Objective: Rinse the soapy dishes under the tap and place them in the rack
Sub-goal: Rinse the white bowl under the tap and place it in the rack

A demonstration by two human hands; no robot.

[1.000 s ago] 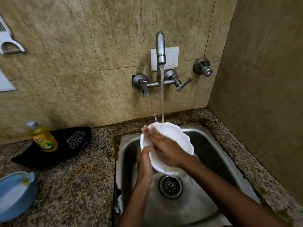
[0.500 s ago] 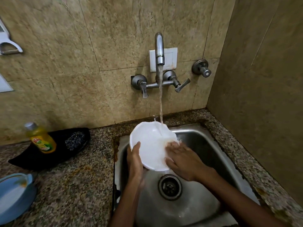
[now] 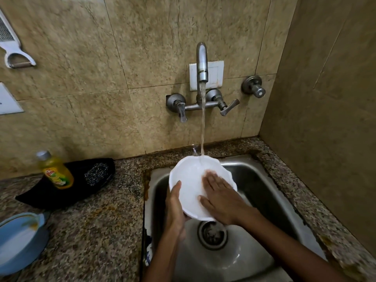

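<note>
A white plate with a scalloped rim [image 3: 189, 180] is held tilted over the back half of a steel sink [image 3: 264, 180], its far edge right under the stream of water [image 3: 202, 127] falling from a wall tap [image 3: 201, 62]. The left hand [image 3: 175, 208] grasps the plate at its near left edge, thumb lying on the upper face and fingers hidden beneath. The right hand [image 3: 221, 200] lies flat on the plate's face, fingers straight and together, grasping nothing. The plate's right edge hangs over the open basin, apart from the sink walls; below its near edge sits the round drain [image 3: 212, 234], and the basin floor toward the viewer is open. The sink is set into a speckled granite worktop [image 3: 97, 231], whose narrow strips run behind and to the right of the basin against tiled walls. To the left, well apart from the sink, a black tray [image 3: 36, 197] holds a yellow dish-soap bottle [image 3: 56, 171] and a dark scouring pad [image 3: 94, 173]. A blue dish [image 3: 22, 241] rests at the worktop's left edge, partly cut off. A white grater [image 3: 10, 43] hangs on the wall at upper left.
</note>
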